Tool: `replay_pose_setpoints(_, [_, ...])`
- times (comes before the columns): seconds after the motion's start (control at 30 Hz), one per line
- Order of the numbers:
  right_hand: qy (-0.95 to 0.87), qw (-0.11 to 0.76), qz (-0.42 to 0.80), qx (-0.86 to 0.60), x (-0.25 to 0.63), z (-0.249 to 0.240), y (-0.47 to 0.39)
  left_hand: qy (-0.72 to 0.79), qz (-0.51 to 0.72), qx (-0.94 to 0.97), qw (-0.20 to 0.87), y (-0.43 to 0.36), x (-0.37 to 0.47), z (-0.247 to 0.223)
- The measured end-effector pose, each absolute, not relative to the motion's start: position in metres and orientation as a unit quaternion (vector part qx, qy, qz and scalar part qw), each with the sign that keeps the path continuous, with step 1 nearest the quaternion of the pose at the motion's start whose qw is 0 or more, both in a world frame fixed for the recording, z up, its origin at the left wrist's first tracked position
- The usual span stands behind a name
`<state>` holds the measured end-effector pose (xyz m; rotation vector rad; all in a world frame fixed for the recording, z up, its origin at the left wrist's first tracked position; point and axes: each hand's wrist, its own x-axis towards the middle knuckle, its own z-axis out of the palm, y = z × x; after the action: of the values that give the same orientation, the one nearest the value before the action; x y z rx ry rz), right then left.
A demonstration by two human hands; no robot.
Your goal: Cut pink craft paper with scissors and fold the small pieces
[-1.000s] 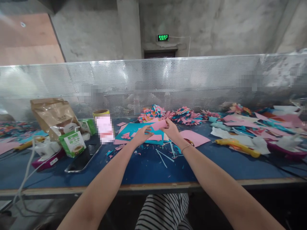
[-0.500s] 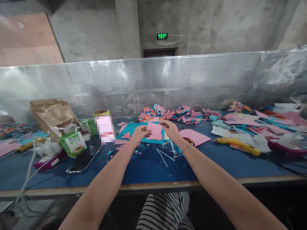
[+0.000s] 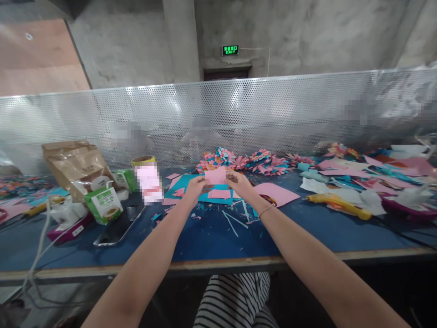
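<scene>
Head view: grasping pink paper [image 3: 215, 175] by opposite ends, pinched between left hand [image 3: 195, 187] and right hand [image 3: 238, 183], above a blue sheet [image 3: 205, 197] on the tabletop [image 3: 218, 243]. Best to grip lightly and evenly, matching both hands in height to avoid a skewed edge or stray crease. Better to work over the sheet, away from thin strips [image 3: 230, 223] on the near side of the hands.

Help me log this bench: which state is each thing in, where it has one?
Left hand: pinching pink paper sheet at left edge.
Right hand: pinching the sheet's right edge.
Pink paper sheet: held, fold unclear.
EXIT sign: lit.
Smartphone: lying flat, screen dark.
Right yellow glue gun: lying, power unclear.
Front green carton: standing.
Brown bag: standing.
</scene>
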<state>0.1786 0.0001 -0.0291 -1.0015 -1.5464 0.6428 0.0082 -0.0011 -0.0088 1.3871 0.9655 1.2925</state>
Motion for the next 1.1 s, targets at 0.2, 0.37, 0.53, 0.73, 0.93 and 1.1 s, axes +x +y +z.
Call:
replay_pose_setpoints(0.2, [-0.621, 0.601, 0.261, -0.431, 0.177, -0.028, -0.001, 0.391, 0.505, 0.601, 0.481, -0.004, 0.011, -0.01])
replay_pose_setpoints(0.37, [-0.61, 0.616, 0.267, -0.421, 0.178, -0.028, -0.001, 0.374, 0.552, 0.578, 0.469, 0.0, 0.01, -0.012])
replay_pose_setpoints(0.53, [-0.64, 0.59, 0.245, -0.426, 0.18, -0.03, 0.002, 0.37, 0.571, 0.574, 0.457, -0.001, 0.009, -0.008])
replay_pose_setpoints(0.73, [-0.664, 0.583, 0.258, -0.391, 0.179, -0.028, -0.002, 0.369, 0.566, 0.596, 0.434, -0.004, 0.009, -0.008])
replay_pose_setpoints(0.93, [-0.63, 0.6, 0.277, -0.408, 0.179, -0.026, -0.005, 0.359, 0.584, 0.596, 0.419, 0.001, 0.009, -0.011])
replay_pose_setpoints(1.1, [-0.643, 0.628, 0.145, -0.413, 0.18, -0.023, -0.01, 0.342, 0.579, 0.598, 0.436, 0.0, 0.011, -0.01])
